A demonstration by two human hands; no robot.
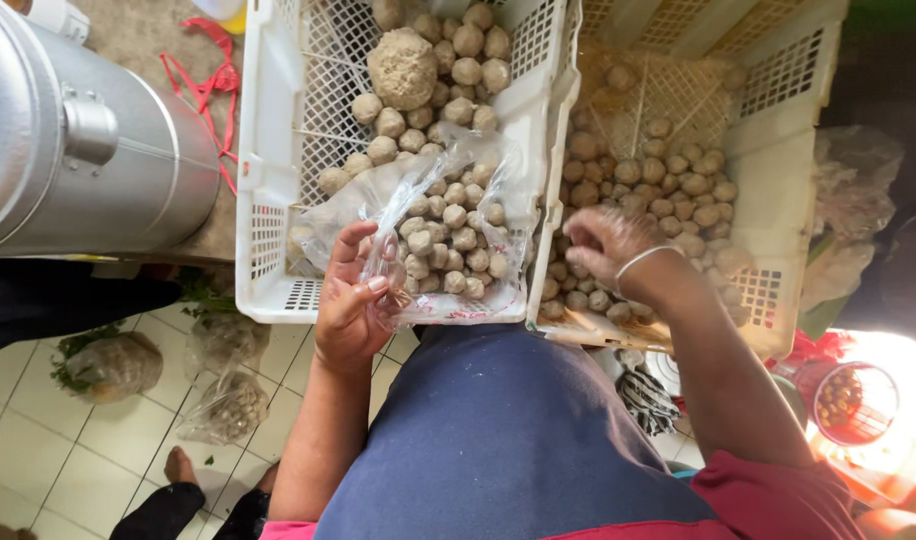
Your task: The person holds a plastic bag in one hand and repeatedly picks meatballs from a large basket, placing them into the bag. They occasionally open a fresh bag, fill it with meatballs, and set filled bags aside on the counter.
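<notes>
You are working over two white perforated plastic crates set side by side just ahead of your hands. The left white crate (268, 150) is holding a loose pile of round beige meatballs (448, 70) at its far end, with one much larger lump among them. The right white crate (778, 190), under your right hand, is carrying a wide spread of the same balls (678, 175).

Your left hand (353, 300) is pinching the mouth of a clear thin plastic bag (428, 220), thumb and fingers closed on the film, holding it open against the near wall of the left crate. The bag is already looking well filled, though it is not yet closed or tied.

Your right hand (608, 245), a thin bangle on the wrist, is hovering low over the right crate with fingers curled; motion blur is hiding whether it is holding any balls, so I cannot tell. Plenty of loose balls are remaining in both crates. Down left of your left hand, filled clear bags (223, 405) are lying on the tiled floor (38, 440).
</notes>
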